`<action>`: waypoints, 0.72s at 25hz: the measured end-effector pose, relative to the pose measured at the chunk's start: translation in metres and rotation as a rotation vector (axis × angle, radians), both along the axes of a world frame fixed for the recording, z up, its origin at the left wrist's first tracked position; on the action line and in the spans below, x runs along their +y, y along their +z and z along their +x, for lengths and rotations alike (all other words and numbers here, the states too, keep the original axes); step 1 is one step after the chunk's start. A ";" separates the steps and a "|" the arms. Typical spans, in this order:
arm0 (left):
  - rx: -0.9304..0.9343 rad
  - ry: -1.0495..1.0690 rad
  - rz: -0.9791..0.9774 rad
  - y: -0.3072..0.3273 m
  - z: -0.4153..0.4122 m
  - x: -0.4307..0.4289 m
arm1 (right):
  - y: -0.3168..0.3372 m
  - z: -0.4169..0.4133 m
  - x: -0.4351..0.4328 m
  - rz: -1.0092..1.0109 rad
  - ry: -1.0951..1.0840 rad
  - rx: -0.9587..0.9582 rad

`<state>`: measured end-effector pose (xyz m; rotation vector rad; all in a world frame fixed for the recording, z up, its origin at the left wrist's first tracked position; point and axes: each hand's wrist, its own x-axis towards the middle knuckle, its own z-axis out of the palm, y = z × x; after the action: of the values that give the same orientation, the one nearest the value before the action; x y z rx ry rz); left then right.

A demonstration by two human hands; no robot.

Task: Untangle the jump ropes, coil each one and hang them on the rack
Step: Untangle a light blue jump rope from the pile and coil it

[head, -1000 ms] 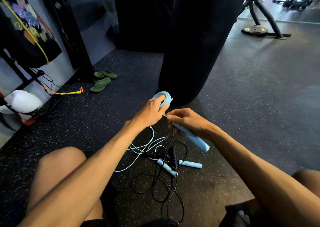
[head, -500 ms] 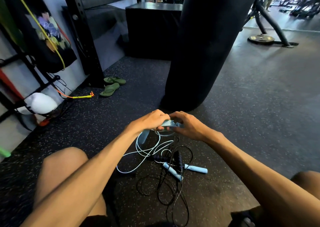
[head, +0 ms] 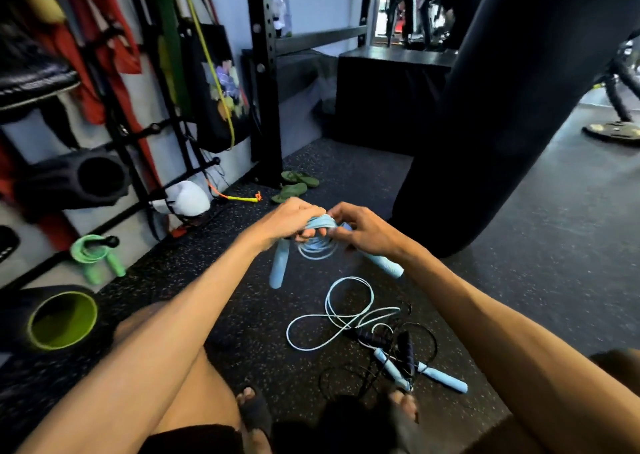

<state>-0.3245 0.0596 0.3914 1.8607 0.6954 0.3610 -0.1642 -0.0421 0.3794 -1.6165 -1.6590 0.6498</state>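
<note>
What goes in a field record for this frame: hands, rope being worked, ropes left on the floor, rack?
left hand: grips light blue coiled jump rope
right hand: pinches the same coil
floor: second light blue jump rope tangled with thin black jump rope on speckled black rubber floor
rack: black metal wall rack; green coiled jump rope hangs on it
status: held coil not yet hung

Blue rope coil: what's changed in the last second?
The right hand moved from one grip onto the coil, which the left hand keeps holding. The other grip now hangs below the left hand. The tangled ropes stayed put.
</note>
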 end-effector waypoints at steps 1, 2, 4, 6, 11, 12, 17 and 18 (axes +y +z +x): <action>-0.028 0.033 -0.010 0.002 -0.013 0.007 | 0.003 -0.009 0.012 0.004 0.017 -0.003; -0.051 0.071 -0.017 0.002 -0.026 0.013 | 0.006 -0.019 0.025 0.002 0.030 -0.008; -0.081 0.161 -0.040 0.000 -0.052 0.029 | 0.009 -0.040 0.050 -0.022 0.054 -0.001; -0.102 0.251 -0.046 -0.004 -0.076 0.045 | 0.009 -0.062 0.076 -0.038 0.089 0.005; -0.149 0.413 -0.056 -0.012 -0.132 0.082 | -0.006 -0.108 0.140 -0.106 0.163 0.107; -0.141 0.425 -0.059 -0.017 -0.143 0.091 | -0.011 -0.116 0.152 -0.121 0.181 0.117; -0.119 0.573 -0.067 -0.048 -0.182 0.133 | -0.041 -0.146 0.218 -0.159 0.274 0.172; -0.105 0.617 -0.045 -0.057 -0.189 0.143 | -0.049 -0.153 0.233 -0.167 0.294 0.185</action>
<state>-0.5138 0.2024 0.3348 1.5380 1.1887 0.8234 -0.3170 0.1909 0.3303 -1.3860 -1.7557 1.0778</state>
